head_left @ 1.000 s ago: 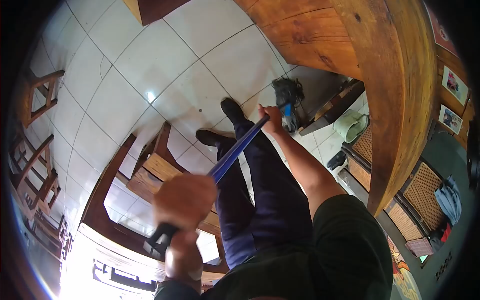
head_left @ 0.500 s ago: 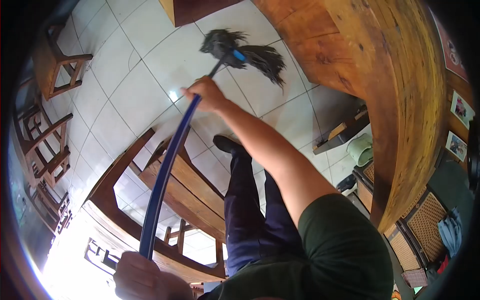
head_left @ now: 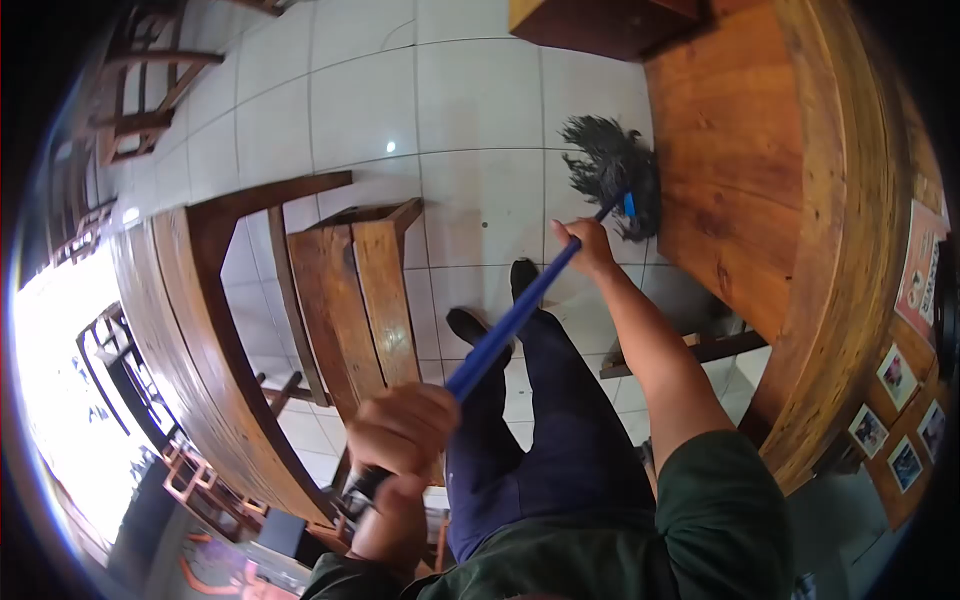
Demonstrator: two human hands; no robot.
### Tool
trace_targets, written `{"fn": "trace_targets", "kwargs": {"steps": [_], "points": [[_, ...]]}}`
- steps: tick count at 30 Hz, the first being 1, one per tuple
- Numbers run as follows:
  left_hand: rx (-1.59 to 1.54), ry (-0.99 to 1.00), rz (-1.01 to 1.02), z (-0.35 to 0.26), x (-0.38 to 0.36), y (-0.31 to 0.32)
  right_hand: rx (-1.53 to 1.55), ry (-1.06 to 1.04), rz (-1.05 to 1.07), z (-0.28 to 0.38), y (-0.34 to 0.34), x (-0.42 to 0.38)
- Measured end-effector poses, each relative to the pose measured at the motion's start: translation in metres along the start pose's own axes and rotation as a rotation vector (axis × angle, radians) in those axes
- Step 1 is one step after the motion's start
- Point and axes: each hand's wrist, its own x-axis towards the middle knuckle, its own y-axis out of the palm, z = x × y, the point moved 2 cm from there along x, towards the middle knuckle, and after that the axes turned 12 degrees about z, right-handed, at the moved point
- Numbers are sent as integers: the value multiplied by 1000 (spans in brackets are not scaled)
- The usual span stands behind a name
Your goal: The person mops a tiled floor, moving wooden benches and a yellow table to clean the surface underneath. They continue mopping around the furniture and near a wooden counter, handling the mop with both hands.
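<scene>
A mop slants across the view, its blue handle [head_left: 505,330] running from lower left to upper right. My left hand [head_left: 402,428] is wrapped round the handle's near end, in front of my waist. Farther down the shaft, close to the mop head, my right hand [head_left: 588,246] grips it with the arm stretched out. The dark, stringy mop head [head_left: 605,165] lies spread on the tiled floor, beside the foot of the wooden counter panel [head_left: 725,150]. A blue piece [head_left: 630,204] shows where the strands join the handle.
A wooden bench [head_left: 350,290] and a long wooden table [head_left: 190,310] stand to my left. The thick counter top [head_left: 840,250] curves along my right. A wooden box-like piece [head_left: 590,28] stands ahead. My shoes [head_left: 524,278] are on the white tiles [head_left: 365,100].
The mop head has swung right, up against the counter panel. My left hand has moved up and right with the handle's near end, and the whole view has turned.
</scene>
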Motion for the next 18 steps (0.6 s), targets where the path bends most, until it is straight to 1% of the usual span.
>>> {"fn": "trace_targets", "kwargs": {"steps": [1, 2, 3, 4, 5, 6, 7, 8, 9, 10, 12, 13, 14, 15, 16, 18], "points": [[-54, -39, 125, -11, 3, 5, 63, 14, -65, 10, 5, -2], [1, -35, 118, -28, 4, 5, 124, 31, -130, 14, 9, -2], [55, -32, 112, -47, 2, 3, 185, -69, -173, 30, 26, 11], [116, 41, 123, -64, -7, -3, 161, -134, -221, 52, 42, 27], [182, 119, 73, -78, -12, -3, 168, -218, -249, 81, 53, 45], [256, 88, 88, -95, -23, -3, 213, -273, -202, 109, 64, 63], [325, 100, 87, -109, -26, 4, 322, -380, -189, 144, 67, 80], [353, 92, 247, -119, -29, 7, 382, -487, -76, 162, 81, 99], [376, 94, 414, -122, -31, 7, 436, -662, -46, 181, 98, 120], [363, 113, 425, -114, -36, 9, 398, -752, 78, 196, 114, 139], [628, 45, 381, -88, -52, 17, 269, -812, 88, 223, 131, 168], [682, 7, 471, -86, -47, 13, 269, -804, 81, 228, 128, 174], [735, -26, 563, -85, -42, 9, 275, -779, 179, 234, 124, 182], [704, -49, 767, -89, -29, -1, 281, -760, 278, 234, 121, 191], [730, -18, 521, -93, -33, 1, 296, -763, 280, 230, 117, 192], [791, 50, 7, -105, -42, 10, 381, -777, 99, 222, 114, 180]]}}
